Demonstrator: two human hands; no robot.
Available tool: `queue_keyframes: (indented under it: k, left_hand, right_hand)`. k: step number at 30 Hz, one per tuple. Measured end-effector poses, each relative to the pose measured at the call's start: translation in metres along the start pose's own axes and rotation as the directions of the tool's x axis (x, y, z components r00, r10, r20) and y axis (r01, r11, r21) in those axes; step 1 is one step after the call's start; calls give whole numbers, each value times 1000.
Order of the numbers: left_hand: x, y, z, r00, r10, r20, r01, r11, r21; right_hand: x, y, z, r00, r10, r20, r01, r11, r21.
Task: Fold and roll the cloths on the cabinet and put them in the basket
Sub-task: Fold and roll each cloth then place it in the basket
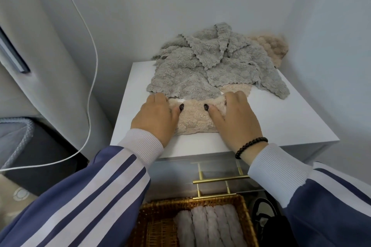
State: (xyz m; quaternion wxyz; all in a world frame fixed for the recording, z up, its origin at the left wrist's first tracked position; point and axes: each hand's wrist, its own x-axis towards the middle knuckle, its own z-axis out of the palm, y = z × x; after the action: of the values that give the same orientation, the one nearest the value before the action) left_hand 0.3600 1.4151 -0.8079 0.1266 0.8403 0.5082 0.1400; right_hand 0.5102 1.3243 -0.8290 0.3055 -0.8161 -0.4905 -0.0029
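Observation:
A beige fleecy cloth (193, 119) lies on the white cabinet top (271, 118), near the front edge. My left hand (156, 119) grips its left side and my right hand (235, 120) grips its right side, fingers curled over the far fold and thumbs pressing on top. Behind it is a heap of grey cloths (216, 64), with another beige cloth (271, 47) at the back right corner. The wicker basket (160, 224) stands on the floor below, holding several pale rolled cloths (210, 226).
Walls close in the cabinet at the back and right. A white cable (93, 78) hangs at the left beside a grey padded panel. Brass drawer handles (219, 177) face me on the cabinet front. A dark bag (267, 224) sits right of the basket.

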Motion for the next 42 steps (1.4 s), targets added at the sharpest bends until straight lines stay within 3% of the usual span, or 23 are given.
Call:
queue_keyframes:
  k: [5,9,14,20,25,28,31,35,38,42]
  left_hand:
    - [2,-5,-1,983,162,81,-172,975,139]
    - [3,-14,-13,951,273,147,-280,959,33]
    - [-4,-23,-26,948,246,201,-192,948,-253]
    - [-6,-32,-35,911,229,343,-112,938,-330]
    - [-11,-34,-34,815,342,467,-55,849,-525]
    - [-17,-26,-36,789,401,466,-27,780,-625]
    - [-25,-14,-35,788,455,415,-36,707,-706]
    - [-31,0,-31,809,461,364,3,616,-787]
    - [-34,13,-29,844,432,319,69,501,-863]
    - [-33,25,-20,883,402,240,66,401,-914]
  right_hand:
    - [4,4,-6,994,74,81,-59,982,-178]
    - [7,2,-9,983,86,161,-92,995,31]
    - [11,-2,-20,973,40,227,-115,938,327]
    - [6,-16,-40,964,-95,249,-86,773,629]
    - [4,-22,-65,877,-319,359,-43,692,721]
    - [0,-24,-76,854,-384,351,3,679,734]
    - [-5,-24,-80,912,-298,283,12,708,707]
    - [-11,-20,-75,993,-33,111,-51,738,672]
    - [-13,-17,-71,975,133,179,-223,612,759]
    - [-20,-23,-66,950,128,285,-309,522,795]
